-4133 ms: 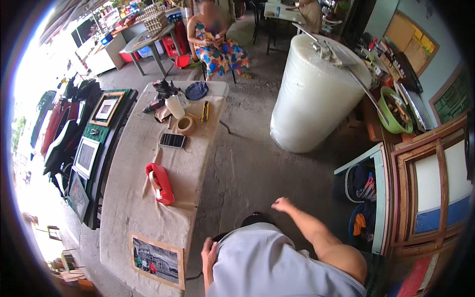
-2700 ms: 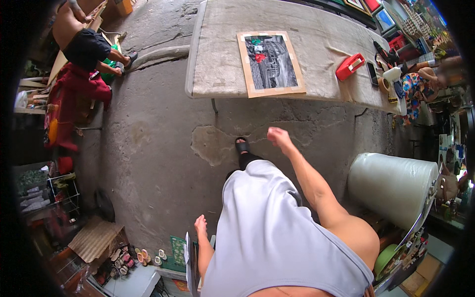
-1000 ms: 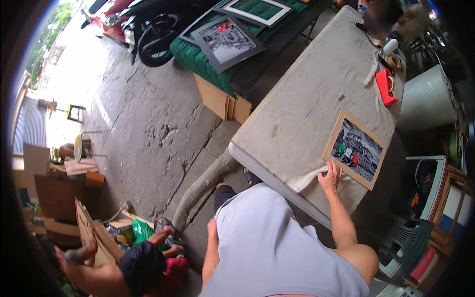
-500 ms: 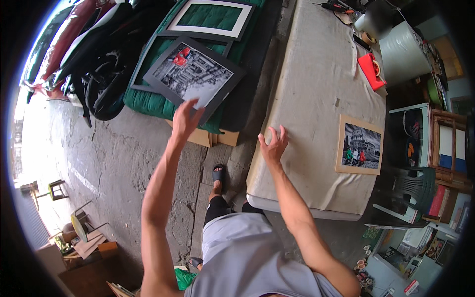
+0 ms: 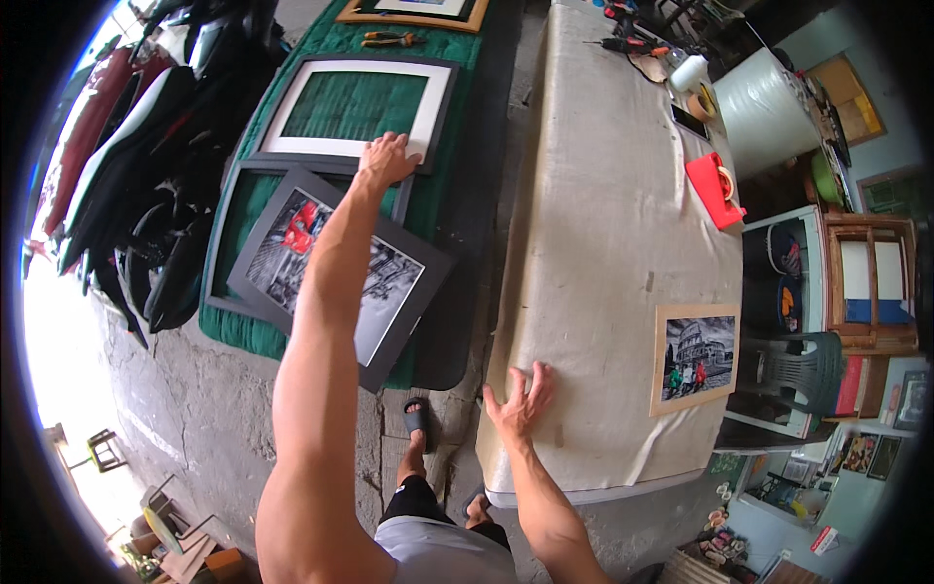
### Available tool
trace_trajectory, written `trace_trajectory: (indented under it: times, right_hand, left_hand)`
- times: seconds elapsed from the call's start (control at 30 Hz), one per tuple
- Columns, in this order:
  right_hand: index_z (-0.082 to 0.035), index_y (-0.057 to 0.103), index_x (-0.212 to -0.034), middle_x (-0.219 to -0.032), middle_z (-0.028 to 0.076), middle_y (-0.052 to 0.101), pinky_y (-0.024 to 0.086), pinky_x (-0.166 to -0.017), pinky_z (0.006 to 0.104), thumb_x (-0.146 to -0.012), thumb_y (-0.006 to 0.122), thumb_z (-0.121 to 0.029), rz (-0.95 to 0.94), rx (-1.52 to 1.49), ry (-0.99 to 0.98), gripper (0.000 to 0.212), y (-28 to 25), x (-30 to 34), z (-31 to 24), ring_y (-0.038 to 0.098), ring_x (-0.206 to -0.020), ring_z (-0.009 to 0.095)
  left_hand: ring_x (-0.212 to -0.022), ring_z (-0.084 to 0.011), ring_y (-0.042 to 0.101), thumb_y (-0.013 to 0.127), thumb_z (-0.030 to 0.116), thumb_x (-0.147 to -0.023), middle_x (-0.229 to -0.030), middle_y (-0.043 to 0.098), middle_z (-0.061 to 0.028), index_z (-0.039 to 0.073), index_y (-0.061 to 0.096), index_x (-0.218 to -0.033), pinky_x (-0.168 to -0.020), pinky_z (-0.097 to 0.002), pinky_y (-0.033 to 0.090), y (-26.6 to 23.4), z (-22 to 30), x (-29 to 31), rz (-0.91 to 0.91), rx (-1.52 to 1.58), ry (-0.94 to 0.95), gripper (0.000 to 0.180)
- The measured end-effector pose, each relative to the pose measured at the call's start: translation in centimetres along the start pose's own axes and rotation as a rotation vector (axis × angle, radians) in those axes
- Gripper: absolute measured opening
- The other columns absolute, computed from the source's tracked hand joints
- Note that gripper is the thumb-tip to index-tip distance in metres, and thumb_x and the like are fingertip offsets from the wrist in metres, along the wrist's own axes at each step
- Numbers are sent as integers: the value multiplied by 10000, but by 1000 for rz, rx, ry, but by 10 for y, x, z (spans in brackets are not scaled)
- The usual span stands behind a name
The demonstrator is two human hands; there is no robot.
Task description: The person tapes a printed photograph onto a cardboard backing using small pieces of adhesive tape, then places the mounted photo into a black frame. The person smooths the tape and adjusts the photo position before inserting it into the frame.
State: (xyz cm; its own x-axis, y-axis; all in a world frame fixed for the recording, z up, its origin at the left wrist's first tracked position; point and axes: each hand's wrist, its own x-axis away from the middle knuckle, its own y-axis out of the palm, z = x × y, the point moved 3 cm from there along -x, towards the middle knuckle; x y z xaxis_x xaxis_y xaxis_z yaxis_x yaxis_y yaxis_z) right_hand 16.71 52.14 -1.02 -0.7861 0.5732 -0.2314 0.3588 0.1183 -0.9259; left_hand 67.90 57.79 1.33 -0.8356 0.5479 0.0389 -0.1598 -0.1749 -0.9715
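My left hand [image 5: 389, 158] reaches across to a dark picture frame with a white mat [image 5: 292, 136], its fingers curled over the near right part of the mat and its thumb apart; the fingertips are partly hidden. Below my forearm, a dark-matted black-and-white print with a red scooter [image 5: 389, 282] lies askew on an empty dark frame [image 5: 226, 243]. These lie on a green padded cloth [image 5: 384, 107]. My right hand [image 5: 520, 401] is open, fingers spread, at the left edge of the beige-covered table [image 5: 603, 321], holding nothing. A print of an ancient arena [image 5: 699, 355] lies to its right.
Pliers [image 5: 389, 39] and a wooden frame [image 5: 467, 14] lie at the far end of the green cloth. A red tape dispenser [image 5: 713, 190], a phone [image 5: 689, 120] and a drill [image 5: 628, 45] sit along the table's right side. Motorcycles [image 5: 146, 175] stand at left, a plastic chair [image 5: 812, 370] at right.
My left hand has moved forward past the scooter print onto the white mat. My right hand stays over the table's left edge, fingers spread. The whole view has shifted forward.
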Motion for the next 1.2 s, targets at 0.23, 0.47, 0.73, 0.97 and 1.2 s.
trace_trajectory:
  times: [0.23,0.47,0.73,0.97,1.2]
  right_hand:
    - [-198,541,-1232,-1468,157,383,338,-1068,630,-737,793,-412,-6,-10,23,596,6,0,1,368,-1379,432]
    - [-187,585,-1177,-1456,164,402,315,-1083,631,-734,787,-414,-38,15,62,537,3,-1,3,366,-1384,424]
    - [-163,583,-1171,-1450,186,406,298,-1089,629,-732,799,-420,-30,-48,66,553,7,-1,4,347,-1389,438]
    - [-176,568,-1190,-1462,170,394,304,-1071,645,-701,817,-400,-14,-73,68,593,5,1,0,340,-1393,441]
    - [-160,597,-1154,-1436,165,412,300,-1075,617,-713,808,-486,58,-175,41,588,-8,0,1,352,-1373,427]
  left_hand:
    - [-1181,-331,558,751,623,-727,-1150,625,-117,100,672,-1078,-970,-520,426,-21,-15,-11,-16,-43,154,634]
    - [-1158,-323,557,897,560,-501,-1118,621,-72,171,671,-1079,-955,-489,408,-40,-18,-26,-195,-120,258,732]
    - [-1089,-288,632,850,225,-670,-1111,702,-76,123,692,-1105,-930,-454,473,-79,-33,-37,-55,-185,433,474]
    - [-941,-274,702,672,223,-918,-1008,728,-132,69,714,-1059,-817,-372,537,-257,-27,-32,630,105,467,212]
    - [-865,-115,653,485,272,-1039,-930,718,-50,47,705,-1161,-813,-266,495,-453,46,61,610,294,648,338]
